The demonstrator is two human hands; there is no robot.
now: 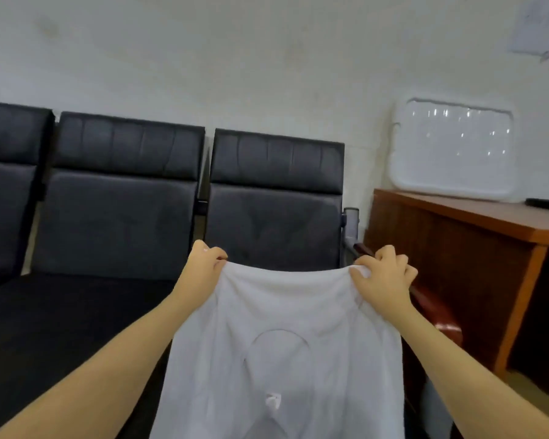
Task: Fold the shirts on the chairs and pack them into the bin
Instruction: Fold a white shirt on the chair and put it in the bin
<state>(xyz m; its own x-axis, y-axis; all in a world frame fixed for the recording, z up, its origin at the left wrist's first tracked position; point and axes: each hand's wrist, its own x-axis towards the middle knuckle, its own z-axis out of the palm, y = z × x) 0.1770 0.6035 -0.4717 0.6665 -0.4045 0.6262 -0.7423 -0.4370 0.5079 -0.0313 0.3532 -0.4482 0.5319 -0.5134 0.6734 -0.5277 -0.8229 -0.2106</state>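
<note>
A white shirt (286,359) hangs stretched in the air in front of the rightmost black chair (276,210). My left hand (203,264) pinches its upper left edge and my right hand (381,280) grips its upper right edge, both held at about the same height. The collar opening and a small label show through the cloth low in the middle. The shirt's lower part runs out of the frame at the bottom. No bin body is in view.
Three black padded chairs (124,201) stand in a row against a pale wall. A brown wooden desk (457,245) stands at the right, with a white plastic lid (457,150) leaning on the wall and a dark flat object (547,204) on top.
</note>
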